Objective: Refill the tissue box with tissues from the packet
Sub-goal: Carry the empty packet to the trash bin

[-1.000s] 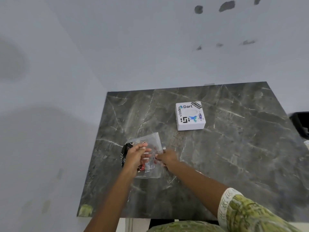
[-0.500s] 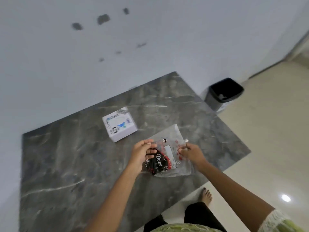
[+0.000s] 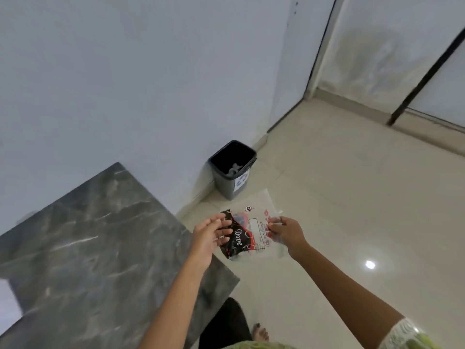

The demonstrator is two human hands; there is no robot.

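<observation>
Pinched between right thumb and fingers, the packet (image 3: 251, 233) hangs in the air beyond the counter's right edge, over the pale floor (image 3: 352, 210). That grip of the right hand (image 3: 286, 234) is clamped on the packet's clear right-hand part. The left hand (image 3: 210, 238) is beside the packet's dark printed left end with its fingers spread and loosely curled; whether they touch the plastic cannot be told, and they do not close on it. The packet looks flat and limp, mostly clear, with a black panel and red marks.

Both forearms reach out from the near edge of the view, the right one ending in a green patterned sleeve (image 3: 412, 336). The counter (image 3: 100, 235), dark grey marble with pale veins, fills the left near side; its right corner ends just under the left wrist, and the part in view carries nothing. The tissue box is out of view.

Farther off, a black bin (image 3: 232, 170) stands on the floor against the white wall (image 3: 125, 71), its mouth open, with something pale inside. Between bin and packet the floor is bare, and it runs open to the right toward a glass panel with a dark frame (image 3: 402, 59). A bare foot (image 3: 260, 332) shows near the bottom.
</observation>
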